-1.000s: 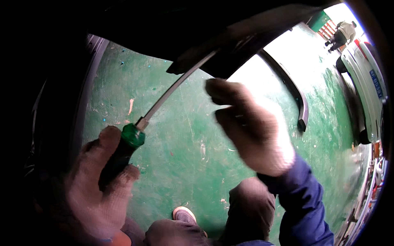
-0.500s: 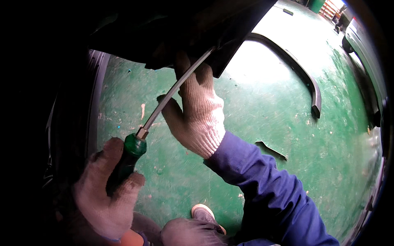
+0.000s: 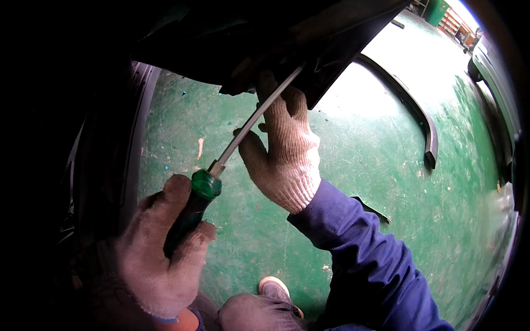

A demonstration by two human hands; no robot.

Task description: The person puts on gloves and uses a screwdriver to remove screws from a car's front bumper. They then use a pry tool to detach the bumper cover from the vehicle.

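My left hand (image 3: 160,265), in a pale work glove, is wrapped round the handle of a screwdriver (image 3: 206,185) with a dark body and green collar. Its long metal shaft slants up to the right, and the tip meets the underside of a dark panel (image 3: 331,52) overhead. My right hand (image 3: 290,160), gloved too, reaches up behind the shaft, its thumb held apart from the fingers. Those fingers stretch up against the panel's lower edge, where shadow partly hides their tips. A blue sleeve covers the right forearm.
On the green floor (image 3: 265,243) lies a long curved dark strip (image 3: 406,99) at the upper right. A small thin dark piece (image 3: 371,209) lies beside my right sleeve. Dark bodywork fills the left side, and a vehicle (image 3: 499,94) stands at the far right.
The hands, screwdriver and panel edge all appear a little farther right in the picture, as the view has shifted. My left hand keeps its hold, and the tip stays at the panel.
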